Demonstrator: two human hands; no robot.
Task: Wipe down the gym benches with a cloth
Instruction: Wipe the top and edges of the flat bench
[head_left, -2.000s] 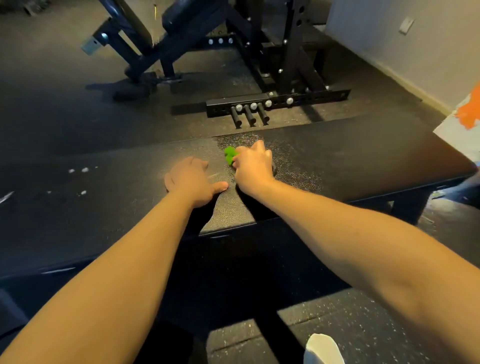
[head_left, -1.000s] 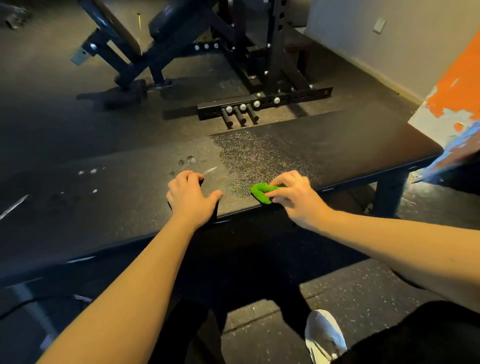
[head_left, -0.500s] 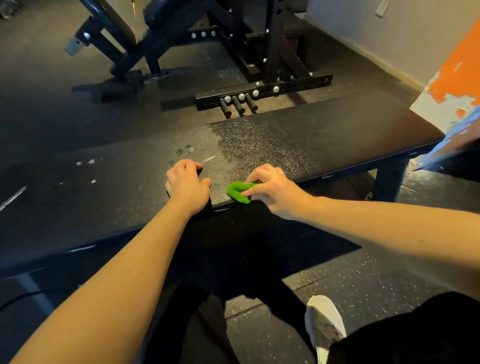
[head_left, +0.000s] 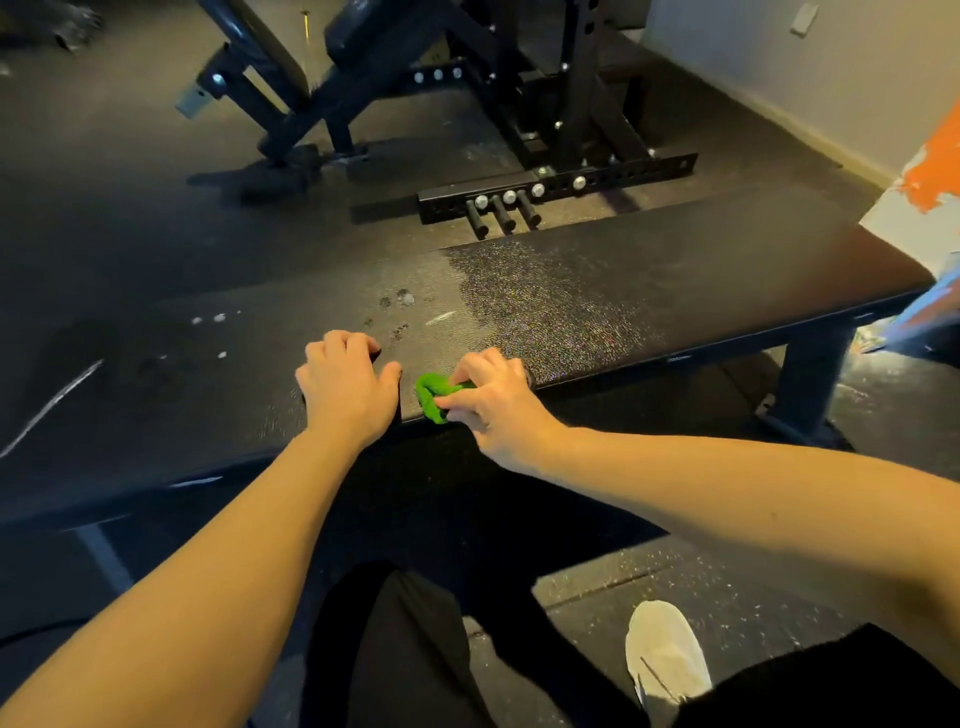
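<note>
A long flat black gym bench (head_left: 701, 270) runs across the head view. Its right half has a damp, speckled sheen; its left half carries white spots and smears (head_left: 218, 318). My right hand (head_left: 493, 400) grips a small bunched green cloth (head_left: 432, 396) and holds it against the bench's near edge. My left hand (head_left: 345, 387) rests on the bench top just left of the cloth, fingers curled down onto the surface, holding nothing.
A black adjustable bench (head_left: 291, 67) and a rack base with three pegs (head_left: 501, 210) stand on the dark rubber floor behind. An orange and white object (head_left: 930, 176) is at the right. My white shoe (head_left: 667, 660) is on the floor below.
My right hand drew the green cloth from the bench's far side to its near edge, then slid it left toward my left hand, which has stayed in place.
</note>
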